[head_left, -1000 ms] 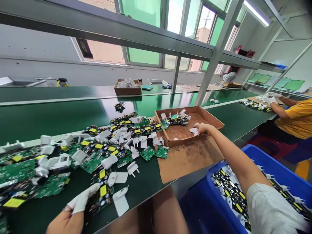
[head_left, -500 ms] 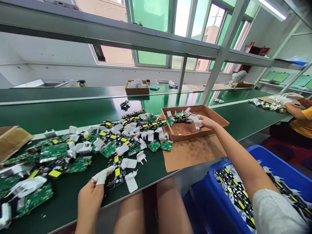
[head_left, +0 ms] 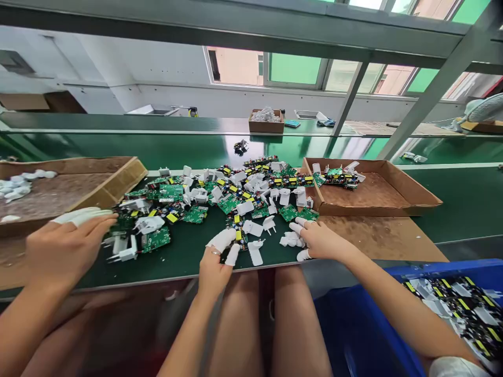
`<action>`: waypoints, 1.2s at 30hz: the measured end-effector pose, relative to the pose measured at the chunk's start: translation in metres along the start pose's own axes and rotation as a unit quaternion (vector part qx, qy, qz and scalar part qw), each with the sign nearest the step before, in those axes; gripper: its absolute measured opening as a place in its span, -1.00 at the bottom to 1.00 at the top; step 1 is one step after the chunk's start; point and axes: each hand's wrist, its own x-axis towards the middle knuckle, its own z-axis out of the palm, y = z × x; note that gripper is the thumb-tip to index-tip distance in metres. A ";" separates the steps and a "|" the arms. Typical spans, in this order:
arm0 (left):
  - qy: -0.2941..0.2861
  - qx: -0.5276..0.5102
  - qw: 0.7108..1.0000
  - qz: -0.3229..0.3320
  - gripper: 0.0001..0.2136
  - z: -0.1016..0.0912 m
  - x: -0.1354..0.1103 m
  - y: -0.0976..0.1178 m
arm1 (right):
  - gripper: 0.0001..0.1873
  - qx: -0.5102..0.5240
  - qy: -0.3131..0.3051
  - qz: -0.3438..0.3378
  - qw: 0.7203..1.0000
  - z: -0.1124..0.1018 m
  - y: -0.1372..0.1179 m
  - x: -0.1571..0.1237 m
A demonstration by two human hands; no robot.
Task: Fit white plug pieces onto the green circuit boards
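My left hand [head_left: 216, 262], with white finger covers, grips the near end of a circuit board [head_left: 238, 235] carrying yellow-topped parts, at the table's front edge. My right hand [head_left: 320, 240], also in finger covers, is open, fingers apart, beside a small heap of white plastic pieces [head_left: 291, 240]. Between the hands lie a flat white plastic piece [head_left: 255, 252] and a white plug part with prongs [head_left: 269, 224]. Behind them spreads a mixed pile of green circuit boards [head_left: 229, 204] and white plug casings [head_left: 245, 207].
At right, a cardboard tray [head_left: 377, 209] holds several boards, with flat cardboard [head_left: 373, 235] before it. A blue bin [head_left: 365, 324] of boards stands lower right. Another person's hand [head_left: 66, 246] reaches in at left, near a second cardboard tray [head_left: 113, 183].
My right hand has moved from the cardboard tray to the table front, where the white pieces now lie. The view has turned left, bringing another person's hand into sight. My left hand stays at the board.
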 end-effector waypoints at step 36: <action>-0.058 -0.044 0.976 -0.205 -0.57 -0.025 0.029 -0.008 | -0.76 0.567 0.372 -0.015 0.735 0.063 -0.066 -0.005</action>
